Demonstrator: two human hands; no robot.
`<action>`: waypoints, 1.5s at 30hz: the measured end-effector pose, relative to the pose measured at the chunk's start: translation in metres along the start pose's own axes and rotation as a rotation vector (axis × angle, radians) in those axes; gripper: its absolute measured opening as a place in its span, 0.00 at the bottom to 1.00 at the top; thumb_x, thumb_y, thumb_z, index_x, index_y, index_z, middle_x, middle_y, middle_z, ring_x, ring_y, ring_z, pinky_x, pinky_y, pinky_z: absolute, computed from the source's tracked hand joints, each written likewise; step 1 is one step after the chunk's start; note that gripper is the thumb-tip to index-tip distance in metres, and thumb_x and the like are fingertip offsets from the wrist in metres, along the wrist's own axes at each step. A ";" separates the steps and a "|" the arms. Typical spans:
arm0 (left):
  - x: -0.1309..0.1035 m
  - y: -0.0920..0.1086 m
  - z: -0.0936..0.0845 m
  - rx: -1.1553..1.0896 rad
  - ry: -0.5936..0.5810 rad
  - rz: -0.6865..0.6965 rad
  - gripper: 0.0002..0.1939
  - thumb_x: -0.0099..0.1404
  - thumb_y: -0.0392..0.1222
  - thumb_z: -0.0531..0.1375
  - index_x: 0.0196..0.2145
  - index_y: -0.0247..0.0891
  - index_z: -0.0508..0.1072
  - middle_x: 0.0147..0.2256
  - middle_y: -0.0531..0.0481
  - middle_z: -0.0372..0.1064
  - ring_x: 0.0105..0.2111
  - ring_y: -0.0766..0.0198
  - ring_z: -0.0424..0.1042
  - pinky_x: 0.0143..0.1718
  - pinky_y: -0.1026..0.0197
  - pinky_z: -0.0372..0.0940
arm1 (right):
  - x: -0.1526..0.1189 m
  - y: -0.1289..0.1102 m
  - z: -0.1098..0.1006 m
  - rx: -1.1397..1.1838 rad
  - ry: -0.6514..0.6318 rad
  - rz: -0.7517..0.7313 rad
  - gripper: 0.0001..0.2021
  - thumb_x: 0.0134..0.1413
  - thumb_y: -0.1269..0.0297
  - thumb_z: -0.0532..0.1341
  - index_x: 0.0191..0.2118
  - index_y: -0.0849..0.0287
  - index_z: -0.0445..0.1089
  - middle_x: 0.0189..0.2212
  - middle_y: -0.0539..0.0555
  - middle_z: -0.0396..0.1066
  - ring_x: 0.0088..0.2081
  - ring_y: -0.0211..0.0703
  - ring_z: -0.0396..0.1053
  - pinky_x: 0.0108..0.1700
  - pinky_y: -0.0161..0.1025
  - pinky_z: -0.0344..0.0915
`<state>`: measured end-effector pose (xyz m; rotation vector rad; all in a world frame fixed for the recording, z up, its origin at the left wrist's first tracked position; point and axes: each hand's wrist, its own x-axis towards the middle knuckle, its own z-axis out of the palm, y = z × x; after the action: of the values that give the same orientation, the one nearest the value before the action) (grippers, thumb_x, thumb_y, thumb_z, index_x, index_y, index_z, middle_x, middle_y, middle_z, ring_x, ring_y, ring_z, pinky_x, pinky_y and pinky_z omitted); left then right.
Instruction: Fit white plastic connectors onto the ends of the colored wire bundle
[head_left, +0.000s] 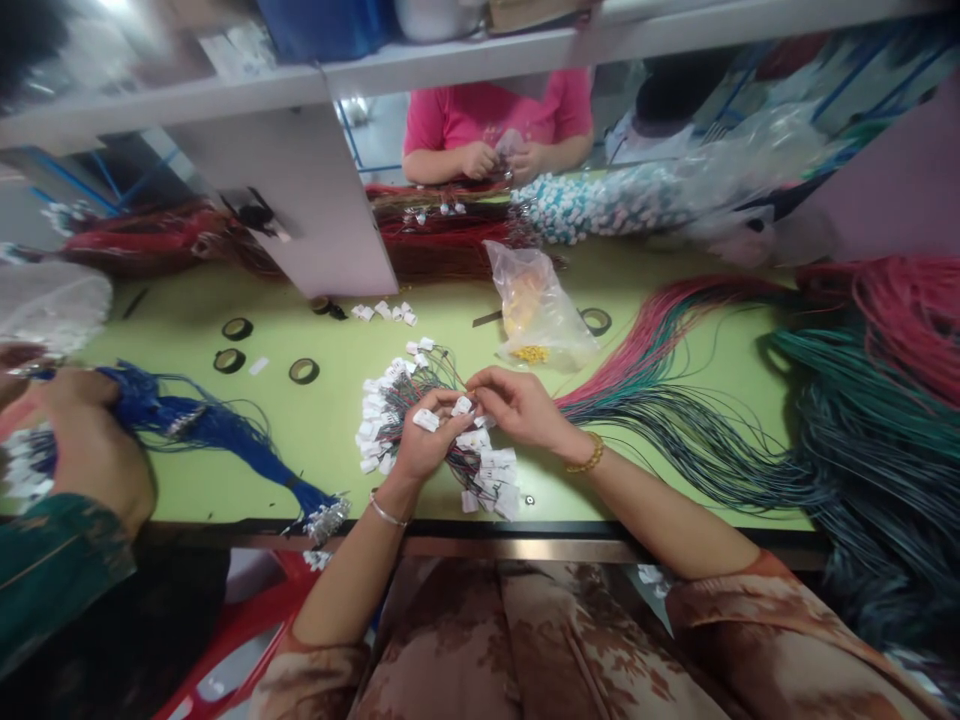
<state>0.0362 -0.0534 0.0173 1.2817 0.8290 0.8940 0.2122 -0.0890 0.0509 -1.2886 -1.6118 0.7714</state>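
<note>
My left hand is closed around a white connector with thin wires, and another white connector rests on its fingers. Close beside it, my right hand has its thumb and forefinger pinched at the wires by the connector. Under and around both hands lies a pile of white connectors on thin dark and red wires. Long pink, green and dark wires run from beside my right wrist to the right.
Tape rings, a bag of yellow pieces and loose white connectors lie on the green table. At left, a co-worker's hand is near blue wires. Opposite sits a person in pink.
</note>
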 end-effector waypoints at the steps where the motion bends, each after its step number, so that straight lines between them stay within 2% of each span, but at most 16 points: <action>1: 0.000 0.001 0.000 0.013 0.005 0.000 0.19 0.53 0.46 0.72 0.39 0.36 0.74 0.33 0.49 0.78 0.32 0.62 0.76 0.36 0.60 0.69 | -0.001 0.001 0.000 0.012 0.001 0.005 0.08 0.62 0.67 0.55 0.40 0.59 0.71 0.30 0.51 0.76 0.31 0.39 0.72 0.34 0.34 0.66; 6: 0.000 0.002 0.001 0.087 0.015 0.044 0.18 0.54 0.46 0.71 0.39 0.36 0.76 0.34 0.48 0.78 0.32 0.61 0.75 0.35 0.60 0.68 | -0.004 0.002 0.003 -0.035 0.031 0.000 0.08 0.63 0.68 0.54 0.40 0.60 0.71 0.27 0.50 0.73 0.27 0.37 0.69 0.33 0.33 0.64; 11: 0.000 -0.002 0.000 0.122 0.032 0.073 0.17 0.54 0.44 0.70 0.40 0.36 0.76 0.34 0.50 0.76 0.31 0.64 0.73 0.35 0.61 0.67 | -0.005 0.004 0.007 -0.103 0.112 -0.224 0.07 0.63 0.70 0.53 0.38 0.59 0.69 0.34 0.55 0.71 0.38 0.42 0.69 0.43 0.39 0.66; 14: 0.000 -0.002 -0.001 0.133 0.026 0.084 0.17 0.54 0.43 0.70 0.41 0.36 0.76 0.33 0.51 0.75 0.29 0.65 0.71 0.34 0.62 0.66 | -0.006 0.006 0.011 -0.121 0.105 -0.308 0.08 0.64 0.71 0.53 0.38 0.58 0.69 0.35 0.55 0.70 0.39 0.43 0.68 0.43 0.40 0.66; 19: 0.000 -0.001 0.000 0.140 0.047 0.077 0.17 0.52 0.44 0.71 0.39 0.37 0.75 0.29 0.53 0.74 0.26 0.67 0.68 0.30 0.63 0.64 | -0.009 0.004 0.015 -0.138 0.118 -0.293 0.07 0.64 0.72 0.54 0.40 0.58 0.69 0.34 0.54 0.71 0.36 0.41 0.68 0.39 0.37 0.65; 26: 0.000 -0.004 -0.001 0.169 0.072 0.087 0.17 0.53 0.43 0.70 0.40 0.38 0.76 0.32 0.50 0.77 0.28 0.64 0.72 0.32 0.62 0.66 | -0.007 0.002 0.015 -0.217 0.102 -0.236 0.05 0.63 0.71 0.54 0.40 0.57 0.66 0.34 0.53 0.72 0.34 0.40 0.69 0.38 0.36 0.66; 29: -0.001 -0.005 -0.002 0.215 0.106 0.111 0.16 0.52 0.42 0.70 0.39 0.37 0.77 0.33 0.49 0.77 0.30 0.63 0.73 0.35 0.61 0.67 | -0.009 0.003 0.016 -0.300 0.077 -0.284 0.07 0.64 0.71 0.52 0.41 0.57 0.67 0.35 0.55 0.74 0.35 0.41 0.71 0.39 0.36 0.66; 31: -0.001 -0.005 -0.001 0.232 0.140 0.119 0.15 0.52 0.41 0.70 0.38 0.37 0.77 0.32 0.49 0.77 0.30 0.63 0.73 0.35 0.60 0.67 | -0.015 0.003 0.021 -0.375 0.062 -0.289 0.10 0.64 0.72 0.52 0.46 0.58 0.68 0.37 0.57 0.75 0.36 0.42 0.72 0.38 0.37 0.66; 34: -0.002 -0.003 0.000 0.267 0.201 0.151 0.12 0.52 0.40 0.69 0.35 0.37 0.78 0.32 0.49 0.78 0.31 0.61 0.74 0.36 0.59 0.68 | -0.025 -0.001 0.033 -0.480 0.030 -0.295 0.18 0.59 0.74 0.52 0.54 0.60 0.66 0.42 0.61 0.76 0.39 0.45 0.74 0.39 0.38 0.66; 36: -0.001 -0.001 0.000 0.283 0.215 0.159 0.11 0.51 0.40 0.70 0.34 0.37 0.78 0.32 0.49 0.78 0.32 0.61 0.74 0.36 0.59 0.68 | -0.027 -0.003 0.037 -0.496 -0.007 -0.290 0.21 0.56 0.74 0.53 0.55 0.61 0.66 0.44 0.62 0.76 0.42 0.47 0.74 0.42 0.39 0.67; 38: 0.000 0.003 -0.002 0.273 0.157 0.122 0.12 0.50 0.41 0.71 0.34 0.37 0.79 0.31 0.49 0.78 0.31 0.61 0.74 0.35 0.59 0.68 | -0.023 -0.003 0.031 -0.453 -0.023 -0.218 0.19 0.58 0.73 0.53 0.55 0.61 0.67 0.41 0.60 0.77 0.40 0.46 0.74 0.41 0.38 0.67; 39: 0.002 0.005 -0.005 0.269 0.093 0.102 0.12 0.51 0.42 0.71 0.34 0.37 0.80 0.32 0.48 0.78 0.31 0.61 0.74 0.34 0.60 0.68 | -0.018 -0.001 0.023 -0.419 -0.010 -0.167 0.17 0.60 0.71 0.52 0.54 0.61 0.67 0.39 0.59 0.77 0.38 0.44 0.73 0.41 0.38 0.66; 41: 0.005 0.010 -0.010 0.278 -0.109 0.081 0.13 0.51 0.45 0.72 0.34 0.37 0.82 0.33 0.45 0.79 0.31 0.60 0.74 0.34 0.59 0.69 | -0.006 0.008 0.003 -0.380 0.048 -0.068 0.15 0.64 0.70 0.51 0.52 0.61 0.68 0.36 0.56 0.77 0.36 0.43 0.72 0.40 0.37 0.65; 43: 0.009 0.016 -0.017 0.302 -0.365 0.074 0.14 0.51 0.49 0.72 0.34 0.39 0.84 0.34 0.43 0.79 0.32 0.58 0.75 0.34 0.58 0.69 | 0.006 0.020 -0.018 -0.461 0.087 0.015 0.13 0.62 0.72 0.52 0.46 0.63 0.71 0.39 0.60 0.77 0.39 0.45 0.72 0.42 0.38 0.64; 45: 0.012 0.021 -0.023 0.315 -0.580 0.061 0.15 0.54 0.54 0.71 0.34 0.41 0.84 0.33 0.42 0.79 0.31 0.58 0.76 0.33 0.58 0.70 | 0.014 0.033 -0.032 -0.574 -0.058 0.120 0.11 0.57 0.76 0.55 0.40 0.64 0.74 0.37 0.61 0.77 0.38 0.46 0.72 0.41 0.39 0.62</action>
<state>0.0189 -0.0319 0.0352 1.7366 0.4769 0.4003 0.2540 -0.0689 0.0385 -1.7899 -1.8936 0.4243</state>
